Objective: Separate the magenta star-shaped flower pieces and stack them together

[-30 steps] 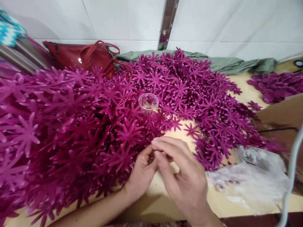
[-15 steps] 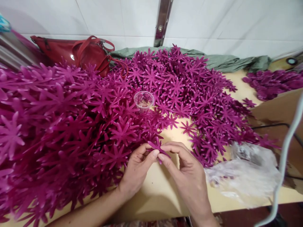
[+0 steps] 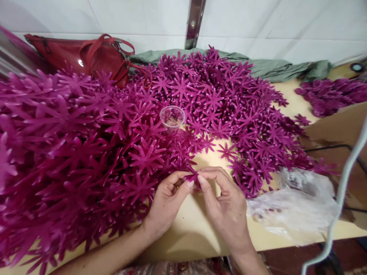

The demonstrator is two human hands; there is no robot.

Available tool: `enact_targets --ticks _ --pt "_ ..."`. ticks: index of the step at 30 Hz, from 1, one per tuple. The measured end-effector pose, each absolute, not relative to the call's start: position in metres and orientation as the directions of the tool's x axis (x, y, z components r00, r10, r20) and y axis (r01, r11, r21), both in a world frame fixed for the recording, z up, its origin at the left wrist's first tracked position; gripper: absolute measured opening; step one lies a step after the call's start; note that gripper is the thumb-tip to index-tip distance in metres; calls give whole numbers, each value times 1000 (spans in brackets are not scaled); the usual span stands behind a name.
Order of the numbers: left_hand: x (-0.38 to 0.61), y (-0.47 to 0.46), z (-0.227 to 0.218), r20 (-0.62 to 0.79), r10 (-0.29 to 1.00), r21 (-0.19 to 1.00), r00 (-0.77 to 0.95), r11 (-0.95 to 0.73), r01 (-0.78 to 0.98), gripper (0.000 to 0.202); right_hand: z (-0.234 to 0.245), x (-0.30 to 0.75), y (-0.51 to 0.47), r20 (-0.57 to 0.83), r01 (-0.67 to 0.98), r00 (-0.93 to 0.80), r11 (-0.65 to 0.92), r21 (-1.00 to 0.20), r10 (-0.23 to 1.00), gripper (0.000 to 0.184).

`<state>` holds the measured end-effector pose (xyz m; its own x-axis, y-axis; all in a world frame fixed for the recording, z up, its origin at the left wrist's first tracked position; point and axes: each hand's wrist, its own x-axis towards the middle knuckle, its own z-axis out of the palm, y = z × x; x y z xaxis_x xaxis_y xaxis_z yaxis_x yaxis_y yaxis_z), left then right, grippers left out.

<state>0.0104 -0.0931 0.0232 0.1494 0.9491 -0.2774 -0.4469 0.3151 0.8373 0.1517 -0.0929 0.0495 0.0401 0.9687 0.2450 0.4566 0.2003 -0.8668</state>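
Observation:
Between my fingertips, low over the table (image 3: pixel 197 225), is a small magenta petal piece (image 3: pixel 191 176), partly hidden by my thumbs. My left hand (image 3: pixel 171 198) pinches it from the left, and my right hand (image 3: pixel 222 196) pinches it from the right. Its petals look gathered together. Beyond my hands, a heap of flat, star-shaped magenta petal pieces (image 3: pixel 143 154) spreads over the left side and the back of the table. A single loose star-shaped piece (image 3: pixel 227 151) lies just past my right fingers.
A small clear plastic cup (image 3: pixel 172 117) rests amid the heap. At the back left lies a red handbag (image 3: pixel 100 61), with green cloth (image 3: pixel 275 70) along the wall. To the right are a crumpled plastic bag (image 3: pixel 295 214), a cardboard box (image 3: pixel 338 130) and a pale cable (image 3: pixel 342 191).
The petal piece, spread between my fingertips before, now looks folded together. My hands stay nearly in place, and the whole view has shifted slightly.

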Motion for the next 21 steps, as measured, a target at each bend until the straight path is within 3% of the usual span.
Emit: enact_targets --ticks 5,9,15,18,20,21 --pt "11 -94 22 -306 939 795 155 341 -501 9 51 158 -92 25 192 28 19 -981 999 9" --pt "11 -93 23 -313 939 778 146 341 -528 11 47 161 -88 -157 -36 24 -157 -987 987 16" --pt "13 -89 24 -361 929 701 85 330 -633 17 34 162 -82 -236 -342 227 -150 -928 945 16" --pt "12 -89 25 -363 928 705 82 331 -627 19 38 161 -83 -144 -276 430 -22 -961 891 10" --pt "12 -90 25 -362 928 728 83 337 -597 21 50 156 -87 35 -87 499 90 -992 866 8" --pt "12 -90 26 -365 928 747 75 340 -571 22 58 151 -90 134 14 454 143 -990 881 15"
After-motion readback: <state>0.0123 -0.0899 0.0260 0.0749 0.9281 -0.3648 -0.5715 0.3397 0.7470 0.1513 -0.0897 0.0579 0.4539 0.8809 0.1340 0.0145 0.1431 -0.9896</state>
